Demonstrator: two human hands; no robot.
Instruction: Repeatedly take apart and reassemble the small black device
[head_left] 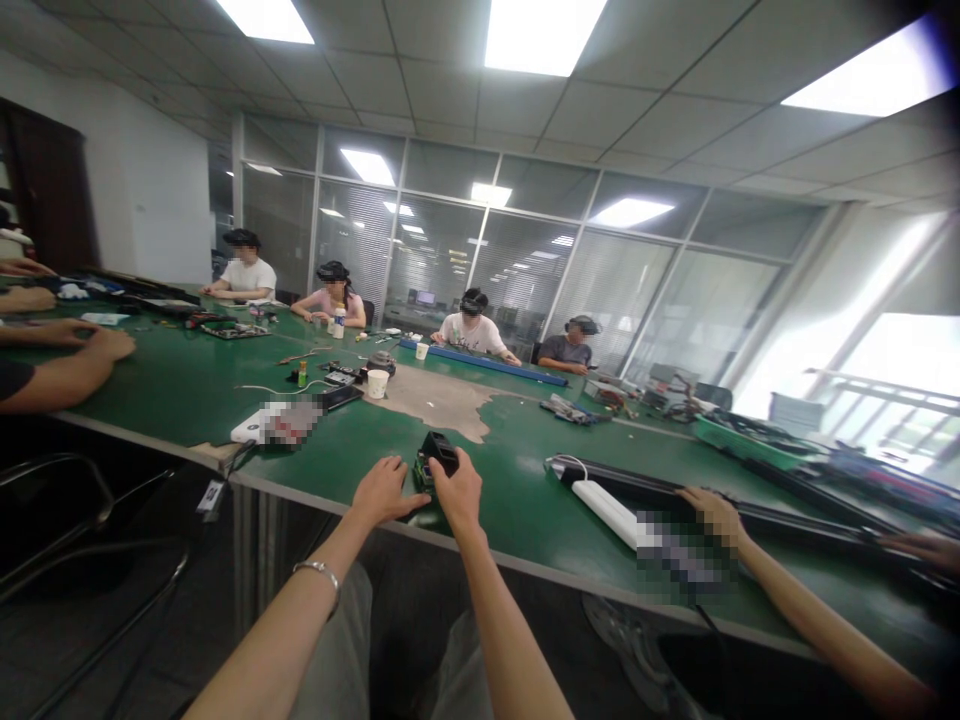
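Close to the near table edge, a small black device with a green circuit board (430, 462) is between my two hands. My right hand (459, 492) is closed around the device's right side, with the thumb against its near face. My left hand (385, 490) lies on the table at its left, fingers stretched out and the thumb reaching to the device's lower edge. A metal bracelet (321, 578) circles my left wrist. The fingertips on the device's far side are hidden.
The green table (517, 490) bears a white power bank (259, 424), paper cups (378, 382), a long blue bar (484, 362) and a white power strip (611, 512). At right, a co-worker's hand (712, 512) touches black parts; another's arms (90, 345) rest at left. Several people sit opposite.
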